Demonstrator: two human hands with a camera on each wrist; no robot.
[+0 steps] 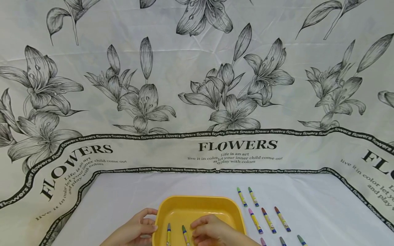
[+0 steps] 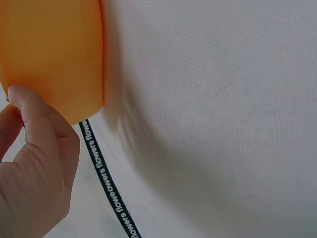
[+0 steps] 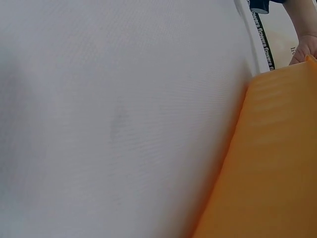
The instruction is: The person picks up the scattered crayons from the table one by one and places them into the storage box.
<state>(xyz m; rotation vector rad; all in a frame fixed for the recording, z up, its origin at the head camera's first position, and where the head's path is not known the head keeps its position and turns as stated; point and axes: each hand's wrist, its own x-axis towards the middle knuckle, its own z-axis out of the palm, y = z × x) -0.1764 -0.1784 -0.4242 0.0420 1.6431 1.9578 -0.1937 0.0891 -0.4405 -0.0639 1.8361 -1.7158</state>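
Observation:
A yellow tray (image 1: 197, 201) stands at the near edge of the head view, its front part cut off. My left hand (image 1: 135, 227) grips its left rim; the left wrist view shows thumb and fingers of that hand (image 2: 37, 148) pinching the tray's edge (image 2: 54, 49). Inside the tray lie a grey crayon (image 1: 168, 234) and a green crayon (image 1: 185, 235), side by side. Over the tray, my right hand (image 1: 213, 230) has loosely bent fingers just right of the green crayon, with nothing visible between them. The right wrist view shows the tray's outer wall (image 3: 272, 158), not this hand.
Several crayons lie on the white cloth right of the tray: two green-tipped ones (image 1: 242, 197) farthest back, then a pink crayon (image 1: 255, 221), a brown crayon (image 1: 268, 220) and an orange-red crayon (image 1: 282, 219). More crayons (image 1: 282, 241) are cut off below. A flower-printed cloth (image 1: 197, 85) hangs behind.

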